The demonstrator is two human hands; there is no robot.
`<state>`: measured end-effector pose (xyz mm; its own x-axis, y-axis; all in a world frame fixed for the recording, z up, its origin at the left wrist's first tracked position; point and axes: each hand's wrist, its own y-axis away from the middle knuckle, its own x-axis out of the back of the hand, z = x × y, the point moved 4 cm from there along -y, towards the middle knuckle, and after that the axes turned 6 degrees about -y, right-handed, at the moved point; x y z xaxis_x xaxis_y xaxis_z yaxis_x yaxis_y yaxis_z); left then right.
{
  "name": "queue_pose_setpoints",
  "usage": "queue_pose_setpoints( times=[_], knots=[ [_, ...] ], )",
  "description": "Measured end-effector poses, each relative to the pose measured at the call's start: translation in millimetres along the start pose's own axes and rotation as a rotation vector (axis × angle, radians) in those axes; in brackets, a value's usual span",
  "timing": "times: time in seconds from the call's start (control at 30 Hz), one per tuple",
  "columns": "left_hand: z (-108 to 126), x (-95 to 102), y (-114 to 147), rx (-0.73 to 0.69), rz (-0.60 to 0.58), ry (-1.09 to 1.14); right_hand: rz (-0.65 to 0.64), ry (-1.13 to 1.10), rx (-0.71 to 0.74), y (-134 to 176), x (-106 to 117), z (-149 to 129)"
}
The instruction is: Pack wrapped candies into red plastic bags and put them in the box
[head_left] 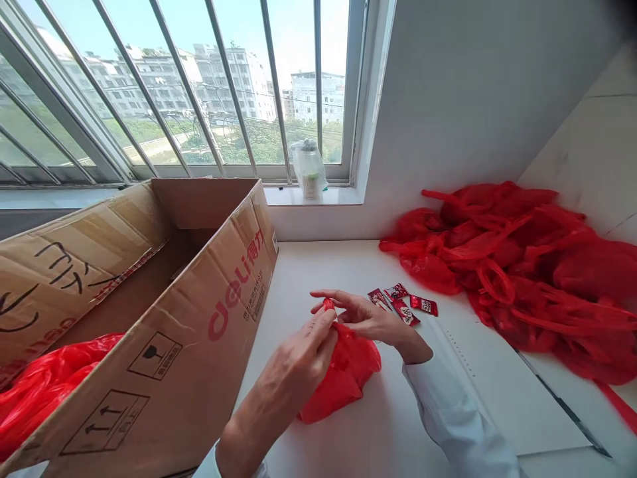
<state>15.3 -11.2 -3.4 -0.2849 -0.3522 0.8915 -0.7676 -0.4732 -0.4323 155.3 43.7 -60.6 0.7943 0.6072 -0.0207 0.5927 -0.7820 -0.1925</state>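
A red plastic bag (347, 372) with something bulky inside sits on the white table in front of me. My left hand (303, 355) is closed in a pinch at its gathered top. Across from it, my right hand (365, 317) curls loosely around the same neck, its index finger stretched out and its thumb against the plastic. A small red end of the bag pokes up between the two hands. Just beyond my right hand lie several small red packets (402, 309) with white print; the contents of the bag are hidden.
On the left stands a large open cardboard box (199, 345) with red plastic bags (60, 368) inside. A big heap of red bags (527, 259) fills the right rear. White sheets (502, 378) lie at right. A bagged cup (309, 172) stands on the sill of the barred window.
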Motion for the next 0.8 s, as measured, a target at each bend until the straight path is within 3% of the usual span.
queue_pose_setpoints(
  times=[0.2, 0.3, 0.43, 0.57, 0.67, 0.73, 0.8],
  knots=[
    [-3.7, -5.9, 10.4, 0.017, -0.009, 0.348, 0.170, 0.334, 0.125, 8.4, 3.1, -18.6],
    [2.1, -10.8, 26.0, 0.043, 0.040, 0.444, 0.232, 0.496, 0.124, 18.1, 15.8, -15.4],
    [10.6, -31.9, 62.1, 0.186, -0.025, 0.455, 0.433, 0.777, -0.023, 36.9, 55.4, 17.2],
    [16.4, -57.7, 100.9, 0.262, -0.151, 0.478, 0.427, 0.895, -0.183, 51.2, 74.1, 47.8],
    [18.5, -69.3, 122.6, 0.294, -0.182, 0.462, 0.453, 1.060, -0.211, 56.3, 61.3, 40.9],
    [20.4, -72.6, 131.8, 0.304, -0.150, 0.475, 0.451, 1.229, -0.176, 58.4, 40.3, 29.5],
    [22.6, -76.1, 137.3, 0.305, -0.099, 0.485, 0.287, 1.302, -0.097, 59.9, 10.9, 28.7]
  ],
)
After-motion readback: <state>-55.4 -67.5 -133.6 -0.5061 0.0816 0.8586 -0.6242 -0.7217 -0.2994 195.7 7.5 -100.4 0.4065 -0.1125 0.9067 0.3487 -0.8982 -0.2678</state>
